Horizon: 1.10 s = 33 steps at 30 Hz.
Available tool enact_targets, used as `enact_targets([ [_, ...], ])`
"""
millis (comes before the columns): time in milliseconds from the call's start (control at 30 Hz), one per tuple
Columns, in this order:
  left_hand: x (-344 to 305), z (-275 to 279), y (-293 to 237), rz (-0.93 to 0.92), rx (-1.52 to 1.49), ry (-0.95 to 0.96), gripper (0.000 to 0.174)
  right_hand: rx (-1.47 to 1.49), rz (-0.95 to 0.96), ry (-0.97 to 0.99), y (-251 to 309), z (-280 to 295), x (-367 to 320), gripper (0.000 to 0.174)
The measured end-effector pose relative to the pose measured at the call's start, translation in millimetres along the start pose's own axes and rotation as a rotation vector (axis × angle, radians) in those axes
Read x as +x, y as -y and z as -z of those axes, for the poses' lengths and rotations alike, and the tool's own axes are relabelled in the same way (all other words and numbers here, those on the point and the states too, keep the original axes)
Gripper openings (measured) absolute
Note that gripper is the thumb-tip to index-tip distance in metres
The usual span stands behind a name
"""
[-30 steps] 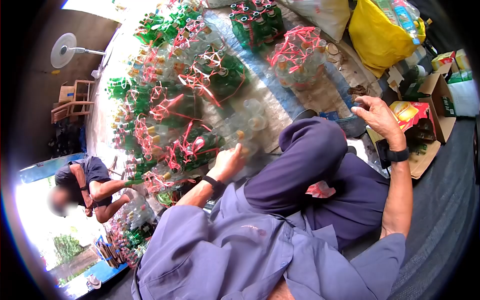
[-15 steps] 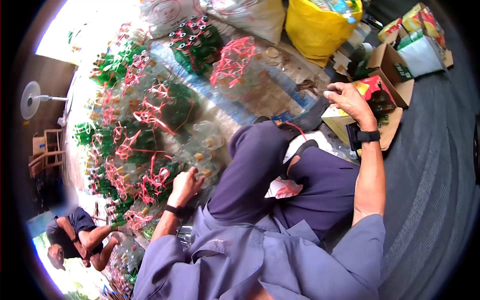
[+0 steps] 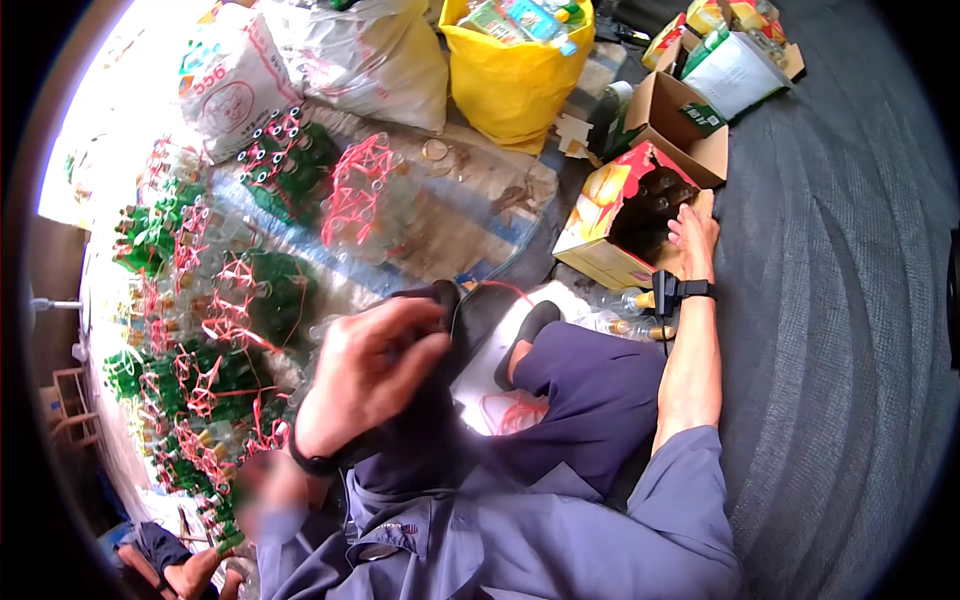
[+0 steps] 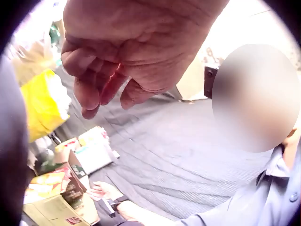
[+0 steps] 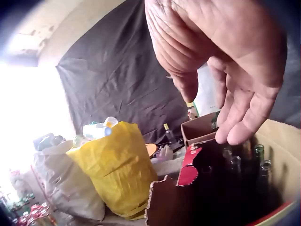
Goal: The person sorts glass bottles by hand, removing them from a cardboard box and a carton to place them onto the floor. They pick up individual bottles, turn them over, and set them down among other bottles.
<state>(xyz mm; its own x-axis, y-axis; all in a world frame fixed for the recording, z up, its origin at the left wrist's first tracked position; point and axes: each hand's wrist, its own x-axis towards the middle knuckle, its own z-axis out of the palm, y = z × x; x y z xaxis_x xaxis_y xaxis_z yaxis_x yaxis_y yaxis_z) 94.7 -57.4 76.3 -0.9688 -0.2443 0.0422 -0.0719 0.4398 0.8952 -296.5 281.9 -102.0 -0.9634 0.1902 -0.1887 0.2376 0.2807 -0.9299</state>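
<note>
My left hand (image 3: pixel 375 375) is raised over my legs, fingers loosely bent. In the left wrist view nothing shows between its fingers and thumb. My right hand (image 3: pixel 695 240) is at the mouth of a red-and-yellow carton (image 3: pixel 605 262), beside its raised brown flap. Glass bottles (image 5: pixel 265 172) stand inside this carton, partly in shadow. The right wrist view shows the right fingers (image 5: pixel 240 132) hanging over the carton's opening and bottle necks, with nothing held.
Bundles of green bottles (image 3: pixel 275 290) tied with red string fill the left. A yellow bag (image 3: pixel 515 90) and white sacks (image 3: pixel 365 65) stand behind. An open brown carton (image 3: pixel 675 130) is behind the red-and-yellow one. Clear bottles (image 3: pixel 630 328) lie near it; another person sits lower left.
My left hand has left the clear bottles on the left and risen over my legs. My right hand has moved to the carton's mouth. The view has turned right.
</note>
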Motion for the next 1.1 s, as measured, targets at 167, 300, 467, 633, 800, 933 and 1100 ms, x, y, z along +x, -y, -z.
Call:
enact_targets([
  [167, 82, -65, -17, -0.312, -0.051, 0.241, 0.021, 0.06, -0.098, -0.046, -58, 29, 20, 0.023],
  [300, 113, -118, 12, -0.397, 0.065, 0.253, 0.02, -0.021, -0.156, -0.041, -77, 36, 30, 0.015],
  [467, 112, -149, 61, -0.272, 0.222, 0.344, 0.02, -0.403, -0.049, 0.003, -75, 29, 29, 0.054],
  [633, 123, -146, 54, -0.292, 0.238, 0.431, 0.02, -0.779, 0.125, 0.073, -136, 22, 83, 0.062],
  [800, 131, -152, 51, -0.354, 0.195, 0.433, 0.021, -0.978, 0.313, 0.084, -130, 5, 73, 0.053],
  [933, 132, -148, 44, -0.373, 0.168, 0.419, 0.023, -0.985, 0.282, 0.138, -107, -6, 49, 0.032],
  [1100, 129, -149, 42, -0.369, 0.137, 0.396, 0.022, -1.18, 0.313, 0.15, -98, -11, 38, 0.018],
])
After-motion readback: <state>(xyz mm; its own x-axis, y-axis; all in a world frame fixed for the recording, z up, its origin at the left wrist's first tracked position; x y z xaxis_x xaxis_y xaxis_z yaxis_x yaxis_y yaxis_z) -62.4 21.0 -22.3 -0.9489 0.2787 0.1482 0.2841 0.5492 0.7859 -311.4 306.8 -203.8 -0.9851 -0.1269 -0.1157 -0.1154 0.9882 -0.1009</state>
